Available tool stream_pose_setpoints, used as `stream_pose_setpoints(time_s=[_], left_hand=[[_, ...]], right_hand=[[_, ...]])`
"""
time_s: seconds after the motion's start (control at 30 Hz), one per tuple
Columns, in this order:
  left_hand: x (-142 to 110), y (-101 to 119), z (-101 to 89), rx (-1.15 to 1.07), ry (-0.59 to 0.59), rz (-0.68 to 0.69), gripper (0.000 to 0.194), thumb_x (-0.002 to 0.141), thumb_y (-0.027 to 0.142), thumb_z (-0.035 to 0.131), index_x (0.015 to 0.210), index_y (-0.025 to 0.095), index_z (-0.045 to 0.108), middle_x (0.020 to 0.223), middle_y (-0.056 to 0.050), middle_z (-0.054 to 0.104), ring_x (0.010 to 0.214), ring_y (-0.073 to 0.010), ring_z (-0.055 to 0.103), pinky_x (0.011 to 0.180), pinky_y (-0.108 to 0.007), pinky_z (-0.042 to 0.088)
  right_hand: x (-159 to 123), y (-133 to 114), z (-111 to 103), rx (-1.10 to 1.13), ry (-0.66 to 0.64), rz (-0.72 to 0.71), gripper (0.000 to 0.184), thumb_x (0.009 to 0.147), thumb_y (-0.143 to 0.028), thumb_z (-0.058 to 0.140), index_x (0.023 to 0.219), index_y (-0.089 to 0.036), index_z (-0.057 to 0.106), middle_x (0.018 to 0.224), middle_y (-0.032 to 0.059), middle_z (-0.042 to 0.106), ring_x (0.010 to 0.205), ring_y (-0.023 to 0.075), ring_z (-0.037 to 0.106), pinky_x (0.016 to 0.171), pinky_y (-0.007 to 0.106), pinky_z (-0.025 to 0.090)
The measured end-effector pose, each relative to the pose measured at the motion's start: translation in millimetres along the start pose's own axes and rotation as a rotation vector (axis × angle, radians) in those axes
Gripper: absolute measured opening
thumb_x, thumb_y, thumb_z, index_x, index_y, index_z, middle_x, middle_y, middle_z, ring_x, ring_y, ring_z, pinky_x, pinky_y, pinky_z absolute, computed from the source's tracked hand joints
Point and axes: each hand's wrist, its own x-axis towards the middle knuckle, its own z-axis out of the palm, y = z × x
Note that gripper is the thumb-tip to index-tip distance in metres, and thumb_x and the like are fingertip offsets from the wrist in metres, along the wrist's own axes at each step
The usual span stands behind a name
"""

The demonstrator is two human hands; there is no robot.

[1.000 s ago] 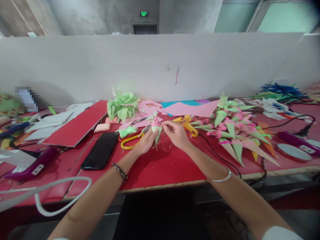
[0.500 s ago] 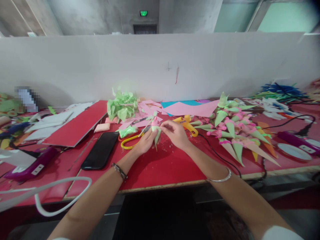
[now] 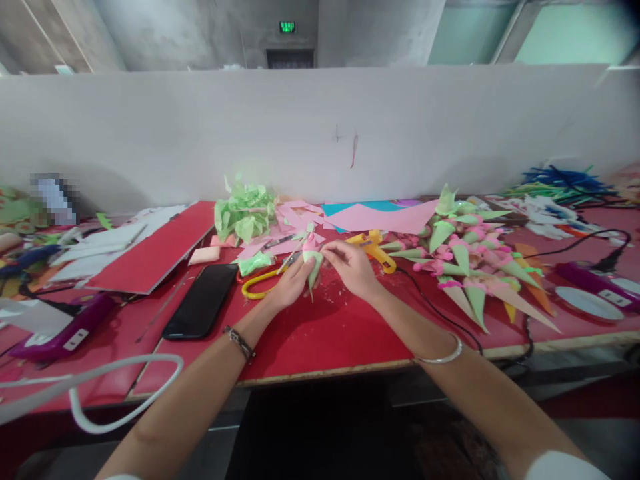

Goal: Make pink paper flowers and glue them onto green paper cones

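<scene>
My left hand [image 3: 294, 283] is closed around a small paper cone flower [image 3: 311, 265], pale green below with a pink top. Its pointed end hangs downward past my fingers. At the flower's right edge, the thumb and fingertips of my right hand [image 3: 353, 267] are pinched together by the green paper. Just behind my left hand lie yellow-handled scissors [image 3: 257, 285], partly covered by it. A yellow glue gun [image 3: 374, 250] rests beyond my right hand, its dark cord trailing rightward.
Many similar paper cones [image 3: 467, 257] are piled at the right. Crumpled green paper [image 3: 245, 213] and pink sheets [image 3: 385, 218] lie along the partition [image 3: 300, 133]. A black phone [image 3: 201, 303] is at the left, near a purple power strip [image 3: 65, 330] and a white cable [image 3: 125, 360].
My right fingertips have shifted very slightly up and to the right at the flower's edge. My left hand and the flower stay in nearly the same place.
</scene>
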Motion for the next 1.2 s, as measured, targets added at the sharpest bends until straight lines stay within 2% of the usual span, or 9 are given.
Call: stream_pose_setpoints(time_s=[0.37,0.5,0.6,0.67,0.8,1.0,1.2], left_hand=[[-1,2,0.1,0.007,0.014,-0.017,0.032,0.085,0.047,0.033,0.076,0.016,0.039,0.054,0.004,0.045,0.04,-0.0062,0.04,0.038,-0.019,0.035],[2,-4,-1.6,0.097,0.137,0.033,0.027,0.082,0.041,0.042,0.09,0.015,0.044,0.071,0.001,0.053,0.061,-0.01,0.05,0.057,-0.022,0.044],[3,-6,-2.9,0.146,0.234,0.097,0.035,0.077,0.035,0.052,0.105,0.017,0.041,0.083,-0.001,0.055,0.074,-0.0116,0.052,0.067,-0.022,0.043],[3,-5,-3.0,0.128,0.225,0.076,0.034,0.08,0.037,0.047,0.107,0.018,0.041,0.074,0.001,0.053,0.062,-0.0095,0.051,0.058,-0.02,0.042],[1,-6,-2.4,0.058,0.176,-0.007,0.031,0.083,0.046,0.04,0.095,0.018,0.043,0.054,0.006,0.045,0.037,-0.0056,0.04,0.037,-0.017,0.033],[2,-10,-4.0,0.056,0.234,-0.018,0.03,0.08,0.046,0.045,0.09,0.018,0.044,0.051,0.007,0.045,0.036,-0.0048,0.04,0.038,-0.017,0.032],[3,-7,-3.6,0.007,0.243,-0.031,0.03,0.078,0.047,0.048,0.088,0.018,0.045,0.05,0.007,0.043,0.035,-0.0045,0.038,0.036,-0.017,0.031]], right_hand=[[1,2,1,0.061,0.039,0.077,0.014,0.076,-0.031,0.052,0.073,-0.017,0.056,0.062,0.0004,0.059,0.057,0.0132,0.058,0.058,0.027,0.048],[-1,2,-1,-0.068,0.014,-0.019,0.011,0.076,-0.026,0.053,0.074,-0.017,0.058,0.067,0.0017,0.061,0.063,0.0135,0.058,0.06,0.026,0.047],[-2,-2,-1,-0.157,-0.049,-0.1,0.008,0.076,-0.021,0.052,0.073,-0.017,0.059,0.071,0.0019,0.062,0.067,0.013,0.059,0.062,0.024,0.047],[-2,-4,-1,-0.177,-0.078,-0.126,0.006,0.076,-0.019,0.053,0.073,-0.017,0.059,0.071,0.0017,0.063,0.065,0.0125,0.059,0.062,0.023,0.047],[-3,-4,-1,-0.197,-0.088,-0.161,0.005,0.075,-0.019,0.054,0.072,-0.018,0.058,0.069,0.0009,0.061,0.063,0.0122,0.058,0.061,0.024,0.047],[-3,-2,0,-0.203,-0.06,-0.162,0.008,0.078,-0.02,0.051,0.073,-0.018,0.057,0.072,0.0017,0.061,0.068,0.0133,0.058,0.065,0.025,0.046],[-4,2,5,-0.085,-0.03,-0.062,0.009,0.079,-0.024,0.05,0.074,-0.018,0.056,0.069,0.0009,0.059,0.066,0.0134,0.057,0.061,0.025,0.045]])
